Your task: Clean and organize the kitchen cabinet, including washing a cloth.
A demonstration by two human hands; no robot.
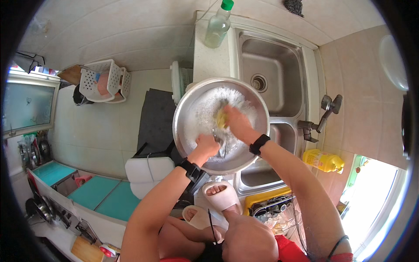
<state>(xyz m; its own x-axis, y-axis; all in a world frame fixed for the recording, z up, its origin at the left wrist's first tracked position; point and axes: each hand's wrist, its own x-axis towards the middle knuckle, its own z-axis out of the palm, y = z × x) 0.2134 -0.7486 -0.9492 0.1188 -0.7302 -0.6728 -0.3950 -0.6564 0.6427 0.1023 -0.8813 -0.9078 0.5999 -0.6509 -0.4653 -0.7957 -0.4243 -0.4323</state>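
Note:
A large round metal basin (183, 108) holds white, foamy water. Inside it, my right hand (238, 121) grips a yellow sponge or cloth (221, 118) down among the suds. My left hand (208, 146) is closed in a fist at the basin's near side. Shiny metal utensils (223, 150) come out beside its fingers; their exact kind is hidden by foam and blur. A dark tip shows just beyond the yellow sponge, too blurred to name. Both wrists wear black bands.
Right of the basin is a steel double sink (271, 82) with a faucet (316, 126). A green-capped bottle (217, 29) stands on the counter behind. A yellow detergent bottle (322, 160) is by the wall. Below, a rack (275, 209) holds dishes; a white box (149, 173) sits left.

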